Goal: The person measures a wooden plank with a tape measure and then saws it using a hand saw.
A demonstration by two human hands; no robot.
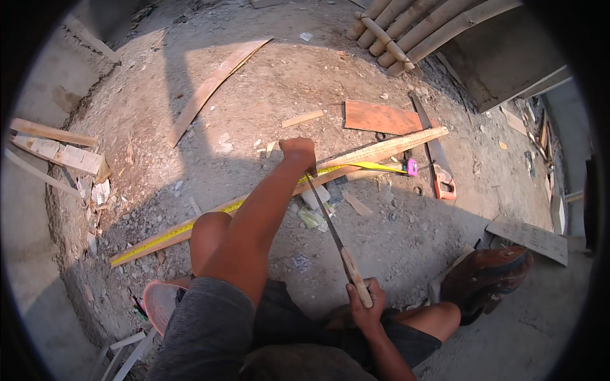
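Hands: your right hand point(367, 300) is wrapped around the wooden handle of the long blade point(327, 214). Your left hand point(298, 151) has its fingers curled at the blade's far end; cannot tell whether they grip the tip, the wood or both.

Position: the long wood strip point(327, 177) lies slantwise on the littered ground point(248, 140), ahead of your left knee point(208, 236). The yellow tape point(380, 166) runs along it to the pink case point(412, 167); a rougher plank point(387, 147) lies just beside its far part.

Hazards (judged):
1. Your left fingers sit right at the blade's end. A slip, or a pull from your right hand, could cut them.
2. No clamp is visible on the strip. Loose rubble beneath could let it rock or turn, spoiling any mark or cut.
3. The tape crosses close under the blade. A nudge could shift the reading; a stray edge could nick it.
4. The knee is close to the strip; a blade skidding that way could reach it.
5. The handsaw point(440, 159) lies bare near the case; a careless reach might meet its teeth.

Writing: tape graduations show, figures too small to read. The grey panel point(527, 240) carries faint marks, illegible. No brand or label is readable.
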